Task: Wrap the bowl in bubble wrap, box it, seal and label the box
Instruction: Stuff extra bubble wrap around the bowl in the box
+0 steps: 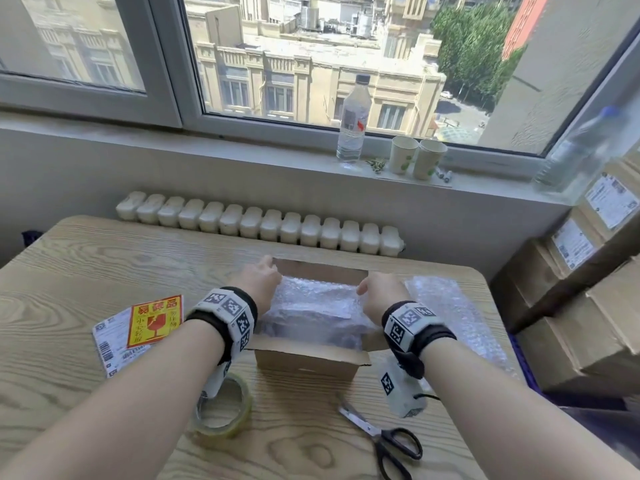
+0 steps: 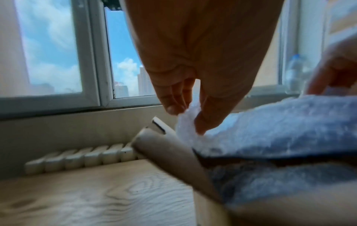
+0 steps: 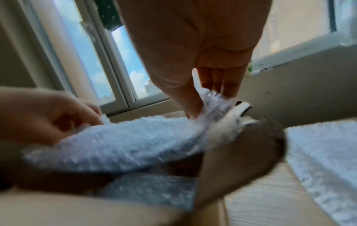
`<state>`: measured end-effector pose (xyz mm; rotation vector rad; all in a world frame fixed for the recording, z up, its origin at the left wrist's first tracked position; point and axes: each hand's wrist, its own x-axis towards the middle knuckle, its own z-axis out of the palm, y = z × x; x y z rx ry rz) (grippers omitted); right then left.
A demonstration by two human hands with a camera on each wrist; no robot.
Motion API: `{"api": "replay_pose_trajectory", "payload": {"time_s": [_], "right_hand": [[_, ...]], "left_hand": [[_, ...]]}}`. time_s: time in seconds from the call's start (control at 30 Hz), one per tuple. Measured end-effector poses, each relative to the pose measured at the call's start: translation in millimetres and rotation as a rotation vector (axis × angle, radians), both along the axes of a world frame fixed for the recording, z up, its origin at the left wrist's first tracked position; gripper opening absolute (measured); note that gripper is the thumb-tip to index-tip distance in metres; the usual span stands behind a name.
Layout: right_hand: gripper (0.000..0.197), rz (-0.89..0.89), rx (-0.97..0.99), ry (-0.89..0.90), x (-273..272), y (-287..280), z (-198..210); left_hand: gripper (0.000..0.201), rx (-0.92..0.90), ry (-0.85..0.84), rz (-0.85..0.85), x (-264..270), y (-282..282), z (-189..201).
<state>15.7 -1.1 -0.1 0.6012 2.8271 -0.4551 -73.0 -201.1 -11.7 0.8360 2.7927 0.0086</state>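
The bowl itself cannot be made out — only a bubble-wrapped bundle (image 1: 311, 317) low inside the open box (image 1: 308, 362), which stands mid-bench (image 1: 104, 258) with its flaps up. Over the bundle a sheet of wrap (image 1: 318, 289) is stretched across the box's mouth. The left hand (image 1: 258, 282) pinches the sheet's left far corner between thumb and fingers (image 2: 172, 105), just above the box's left flap (image 2: 170, 149). The right hand (image 1: 381, 292) pinches the right far corner the same way, thumb against fingers (image 3: 228, 85), close to the right flap (image 3: 241, 146).

Outward from the box: a spare piece of bubble wrap (image 1: 453, 306) lies flat just to its right. A red-and-yellow fragile sticker (image 1: 156, 320) lies to the left on top of a white shipping label (image 1: 110, 344). Nearer the person, a roll of clear tape (image 1: 221, 407) sits front-left and black-handled scissors (image 1: 384, 438) front-right.

Beyond the bench a white radiator (image 1: 259, 223) runs under the windowsill, where a water bottle (image 1: 353, 119) and two paper cups (image 1: 415, 157) stand. Stacked cartons (image 1: 588, 289) fill the right edge.
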Motion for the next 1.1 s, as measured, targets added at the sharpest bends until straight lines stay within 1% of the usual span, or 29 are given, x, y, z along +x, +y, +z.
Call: {"api": "replay_pose_trajectory", "payload": {"time_s": [0.1,0.17,0.23,0.3,0.37,0.47,0.57,0.63,0.7,0.77,0.9,1.03,1.1], "right_hand": [[0.036,0.042,0.118,0.009,-0.5,2.1,-6.2],[0.033,0.105,0.245,0.014,-1.9,-0.2,-8.7],[0.033,0.182,0.328,0.019,-4.4,-5.1,-9.7],[0.032,0.275,0.36,0.025,-7.6,-12.0,-10.6],[0.031,0.374,0.343,0.004,-10.1,-21.0,-12.6],[0.028,0.469,0.319,-0.112,-11.8,-32.1,-19.4],[0.027,0.425,0.34,-0.239,-12.4,-33.4,-26.8],[0.027,0.375,0.356,-0.284,-12.5,-32.6,-28.5],[0.028,0.367,0.386,-0.29,-14.7,-32.3,-29.9],[0.029,0.382,0.43,-0.289,-17.5,-32.0,-31.9],[0.028,0.42,0.452,-0.307,-18.4,-28.2,-32.8],[0.027,0.489,0.513,-0.295,-15.1,-29.1,-35.0],[0.027,0.509,0.497,-0.272,-13.8,-27.9,-34.1]], "left_hand": [[0.028,-0.071,0.067,-0.097,-4.8,-2.2,-4.9],[0.024,-0.137,0.146,-0.169,-7.0,0.9,-3.2],[0.023,-0.179,0.218,-0.265,-9.4,8.9,1.3],[0.025,-0.183,0.209,-0.356,-11.3,20.0,2.0],[0.025,-0.203,0.113,-0.405,-10.9,30.9,-2.1],[0.024,-0.317,-0.018,-0.431,-11.2,34.4,-13.6],[0.02,-0.365,-0.065,-0.428,-13.4,25.4,-23.5],[0.017,-0.33,-0.069,-0.418,-14.8,21.2,-28.1],[0.016,-0.273,-0.069,-0.398,-17.1,19.6,-31.4],[0.019,-0.256,-0.047,-0.397,-17.8,18.0,-34.3],[0.027,-0.308,0.042,-0.457,-18.6,14.5,-43.0],[0.031,-0.357,0.033,-0.482,-17.9,19.1,-43.8],[0.032,-0.39,0.01,-0.479,-16.5,21.3,-44.6]]}}
